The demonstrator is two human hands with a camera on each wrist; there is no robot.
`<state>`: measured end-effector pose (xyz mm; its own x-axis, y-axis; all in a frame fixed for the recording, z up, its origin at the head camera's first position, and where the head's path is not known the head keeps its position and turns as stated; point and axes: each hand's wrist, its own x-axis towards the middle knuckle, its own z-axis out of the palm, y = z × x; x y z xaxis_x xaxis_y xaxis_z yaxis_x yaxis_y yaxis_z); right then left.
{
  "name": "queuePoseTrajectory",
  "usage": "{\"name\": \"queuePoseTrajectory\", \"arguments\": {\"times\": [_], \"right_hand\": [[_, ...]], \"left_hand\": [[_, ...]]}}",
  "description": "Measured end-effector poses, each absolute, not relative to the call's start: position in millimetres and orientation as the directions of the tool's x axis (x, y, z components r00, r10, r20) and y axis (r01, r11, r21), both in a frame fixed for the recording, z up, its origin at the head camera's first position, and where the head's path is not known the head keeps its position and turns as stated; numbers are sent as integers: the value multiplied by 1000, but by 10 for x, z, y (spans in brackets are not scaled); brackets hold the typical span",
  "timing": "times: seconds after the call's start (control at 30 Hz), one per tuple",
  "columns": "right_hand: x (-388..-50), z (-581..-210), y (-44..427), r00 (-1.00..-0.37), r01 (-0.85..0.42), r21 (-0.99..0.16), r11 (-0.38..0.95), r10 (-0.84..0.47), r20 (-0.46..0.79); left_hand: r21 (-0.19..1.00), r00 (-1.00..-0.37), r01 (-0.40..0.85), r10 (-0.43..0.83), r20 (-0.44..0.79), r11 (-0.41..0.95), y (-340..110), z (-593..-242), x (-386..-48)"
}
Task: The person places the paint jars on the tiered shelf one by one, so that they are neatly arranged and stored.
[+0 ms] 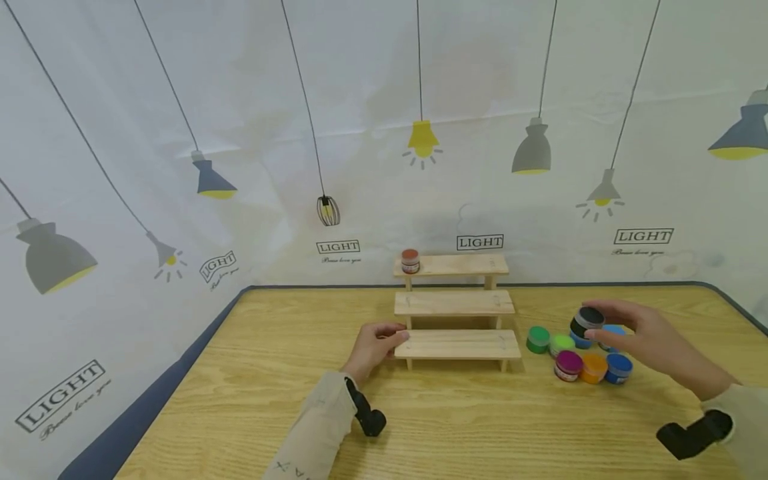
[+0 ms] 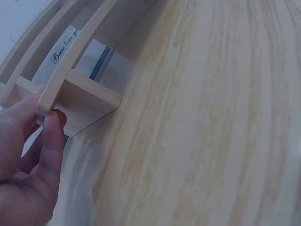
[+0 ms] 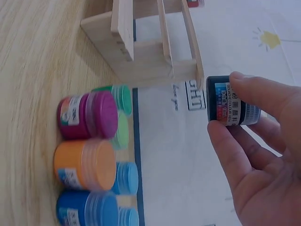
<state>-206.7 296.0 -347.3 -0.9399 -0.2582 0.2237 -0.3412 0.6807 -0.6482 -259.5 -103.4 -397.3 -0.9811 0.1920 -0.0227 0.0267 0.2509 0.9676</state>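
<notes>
A three-tier wooden stand stands on the table near the back wall. My left hand pinches the left end of its lowest board, thumb on top and fingers beneath. My right hand holds a small paint jar with black paint between thumb and fingers, above the other jars. Below it are a purple jar, an orange jar, a dark blue jar, a green jar, a light green jar and two lighter blue jars, partly hidden.
A jar with a red-brown lid sits at the left end of the top board. Behind the wooden table hangs a white sheet printed with lamps, and it also runs along the left side.
</notes>
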Motion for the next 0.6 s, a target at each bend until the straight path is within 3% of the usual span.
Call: {"name": "queuePoseTrajectory", "arguments": {"times": [0.6], "right_hand": [[-2304, -3282, 2241, -859, -507, -620, 599, -414, 302]], "left_hand": [[969, -986, 8, 164, -34, 248, -1073, -4283, -2820]]}}
